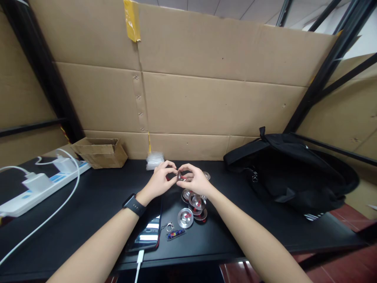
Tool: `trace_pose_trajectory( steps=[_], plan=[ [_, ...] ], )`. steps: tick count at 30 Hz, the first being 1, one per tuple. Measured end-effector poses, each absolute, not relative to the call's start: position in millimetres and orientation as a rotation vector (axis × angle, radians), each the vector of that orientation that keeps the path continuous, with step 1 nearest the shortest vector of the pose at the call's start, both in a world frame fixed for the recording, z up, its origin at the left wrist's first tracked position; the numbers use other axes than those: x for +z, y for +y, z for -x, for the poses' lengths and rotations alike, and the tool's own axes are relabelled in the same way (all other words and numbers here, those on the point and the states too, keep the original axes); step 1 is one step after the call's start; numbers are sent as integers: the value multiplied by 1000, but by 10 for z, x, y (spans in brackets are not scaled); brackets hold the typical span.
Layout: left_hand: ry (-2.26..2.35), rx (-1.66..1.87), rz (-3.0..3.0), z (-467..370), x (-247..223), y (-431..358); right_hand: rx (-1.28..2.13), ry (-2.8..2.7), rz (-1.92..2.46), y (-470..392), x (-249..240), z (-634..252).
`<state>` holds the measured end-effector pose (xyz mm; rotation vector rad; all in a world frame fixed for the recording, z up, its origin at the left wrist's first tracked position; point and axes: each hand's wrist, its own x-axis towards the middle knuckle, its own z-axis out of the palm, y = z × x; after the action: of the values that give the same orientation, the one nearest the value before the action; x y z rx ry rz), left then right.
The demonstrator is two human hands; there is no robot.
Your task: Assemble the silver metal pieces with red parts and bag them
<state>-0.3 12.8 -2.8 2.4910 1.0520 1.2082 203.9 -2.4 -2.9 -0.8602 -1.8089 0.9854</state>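
My left hand (160,180) and my right hand (196,180) meet above the black table, their fingertips pinching one small round metal disc (179,175) with a bit of red on it. The disc is turned edge-on and partly covered by fingers. Under my right wrist lies a loose pile of similar shiny metal discs (196,201) with red pieces in their middles. A single disc (185,218) rests flat at the front of the pile. A black watch is strapped on my left wrist.
A stack of clear plastic bags (154,160) lies behind my left hand. Nearby are a charging phone (145,232), a keychain (176,234), a small cardboard box (101,153) and a white power strip (44,190). A black backpack (294,173) occupies the right; cardboard walls the back.
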Motion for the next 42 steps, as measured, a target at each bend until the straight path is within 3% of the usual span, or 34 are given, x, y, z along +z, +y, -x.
trace_pose_trajectory(
  steps=[8,13,17,42],
  plan=[
    [1304,1152,-2523,159,18,195,819,-1887,974,75,-28,-2160],
    [1647,1007,-2509,497,-68,387,322,-2043,1238,315,44,-2635],
    [1679,791,-2496,579,-120,457,191,-2050,1400,474,36,-2976],
    [1445,578,-2486,446,-144,414,434,-2260,1481,574,-70,-3183]
  ],
)
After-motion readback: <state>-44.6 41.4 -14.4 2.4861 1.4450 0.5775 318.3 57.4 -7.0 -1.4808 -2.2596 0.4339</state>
